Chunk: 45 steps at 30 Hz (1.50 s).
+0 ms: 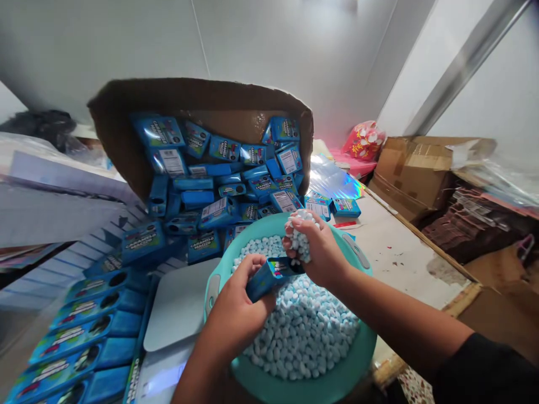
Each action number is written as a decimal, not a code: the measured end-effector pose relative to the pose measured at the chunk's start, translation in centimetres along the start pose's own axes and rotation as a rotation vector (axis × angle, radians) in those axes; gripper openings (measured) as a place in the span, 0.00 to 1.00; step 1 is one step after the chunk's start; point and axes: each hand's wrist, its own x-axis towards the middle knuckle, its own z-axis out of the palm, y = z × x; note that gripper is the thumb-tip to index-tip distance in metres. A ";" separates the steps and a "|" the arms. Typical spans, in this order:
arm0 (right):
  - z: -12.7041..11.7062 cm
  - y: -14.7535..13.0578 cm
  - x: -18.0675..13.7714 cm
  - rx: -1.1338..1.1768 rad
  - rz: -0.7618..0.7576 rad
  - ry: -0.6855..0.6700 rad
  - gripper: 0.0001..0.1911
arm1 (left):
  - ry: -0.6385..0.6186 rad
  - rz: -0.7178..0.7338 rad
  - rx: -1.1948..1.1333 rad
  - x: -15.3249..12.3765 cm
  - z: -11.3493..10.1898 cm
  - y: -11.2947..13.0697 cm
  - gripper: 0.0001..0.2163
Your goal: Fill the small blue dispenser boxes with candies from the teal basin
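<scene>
Within basin point(303, 390) rim, left hand point(236, 314) holds box point(269, 276) against right hand point(322, 252) gripping candies point(300, 238).

small blue box point(269, 276): tilted, mouth apparently open (over teal basin point(303, 393)) | pale candies point(300, 241): fistful at box mouth

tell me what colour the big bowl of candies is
The bowl is teal, clearest in the head view.

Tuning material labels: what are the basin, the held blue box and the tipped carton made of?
Basin: probably moulded plastic, teal, smooth matte rim. Blue box in the left hand: glossy printed paperboard, going by creased edges and sheen. Tipped carton: brown cardboard, dull, fibrous-looking inside.
</scene>
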 end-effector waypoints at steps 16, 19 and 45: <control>0.0 0.1 -0.1 0.021 -0.015 -0.119 0.13 | 0.057 0.303 0.263 0.1 0.0 0.3 0.15; 0.1 0.1 -0.2 0.007 -0.017 -0.112 0.14 | 0.063 0.357 0.256 0.1 0.1 0.2 0.14; 0.3 -0.1 -0.9 -0.037 -0.060 -0.178 0.11 | 0.030 0.339 0.182 -0.1 0.0 -0.1 0.15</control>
